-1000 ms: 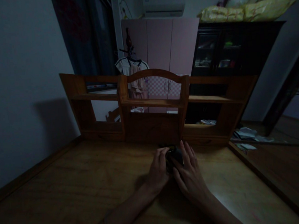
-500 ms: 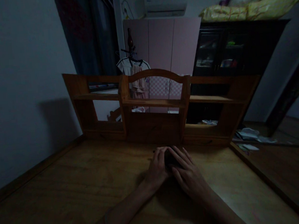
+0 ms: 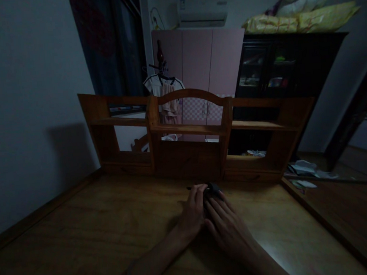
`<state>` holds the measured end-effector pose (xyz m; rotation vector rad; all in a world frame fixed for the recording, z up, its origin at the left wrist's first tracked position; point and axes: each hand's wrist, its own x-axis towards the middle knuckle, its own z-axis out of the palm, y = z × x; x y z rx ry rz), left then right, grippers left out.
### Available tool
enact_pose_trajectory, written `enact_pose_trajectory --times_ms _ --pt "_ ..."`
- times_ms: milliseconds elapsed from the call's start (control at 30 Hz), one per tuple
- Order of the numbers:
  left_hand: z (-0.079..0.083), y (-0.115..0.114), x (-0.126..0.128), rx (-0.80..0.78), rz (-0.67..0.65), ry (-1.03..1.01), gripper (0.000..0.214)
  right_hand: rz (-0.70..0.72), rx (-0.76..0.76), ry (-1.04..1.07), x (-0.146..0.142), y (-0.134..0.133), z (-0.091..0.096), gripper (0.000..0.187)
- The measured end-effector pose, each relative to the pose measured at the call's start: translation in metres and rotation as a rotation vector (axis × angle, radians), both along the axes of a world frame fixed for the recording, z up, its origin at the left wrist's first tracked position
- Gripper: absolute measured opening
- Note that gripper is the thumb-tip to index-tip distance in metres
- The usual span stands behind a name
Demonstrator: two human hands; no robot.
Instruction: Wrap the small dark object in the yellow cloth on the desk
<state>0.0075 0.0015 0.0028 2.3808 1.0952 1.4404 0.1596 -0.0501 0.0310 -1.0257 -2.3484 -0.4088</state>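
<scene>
A small black object [image 3: 215, 189] with a glossy spot on its far end lies between my hands, low over the wooden desktop. What kind of thing it is cannot be made out in the dim light. My left hand [image 3: 194, 211] wraps round its left side with curled fingers. Across its near part lies my right hand [image 3: 226, 221], fingers stretched out and close together, so that much of the object is hidden. A tiny dark item [image 3: 189, 188] rests just beyond my left fingertips.
The wooden desktop [image 3: 92, 233] carries a shelf unit [image 3: 189, 130] along its far side. A wall [image 3: 26, 124] borders the left, a raised wooden edge [image 3: 323, 219] the right. Farther back stand a pink wardrobe [image 3: 198, 60], a dark cabinet [image 3: 311, 64] and hanging clothes [image 3: 167, 88].
My right hand has slid back toward me over the black object, uncovering its far end. The left hand keeps its hold. The view has tilted up slightly.
</scene>
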Motion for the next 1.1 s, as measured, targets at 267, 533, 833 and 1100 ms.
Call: enact_pose_trajectory --times_ms 267,533,833,1100 --pt "-0.001 0.003 -0.003 0.035 -0.046 0.039 0.063 0.069 -0.206 0.042 0.0 -0.009 0.011 0.051" --pt "-0.002 0.004 -0.003 -0.033 -0.042 0.015 0.068 0.154 -0.36 0.169 0.009 -0.004 0.012 0.042" --pt "0.001 0.007 -0.005 -0.062 0.015 -0.013 0.064 0.145 -0.223 0.222 0.004 -0.004 0.011 0.043" --pt "0.006 0.004 -0.004 0.011 0.024 0.016 0.061 -0.027 -0.105 0.144 -0.006 -0.002 0.008 0.079"
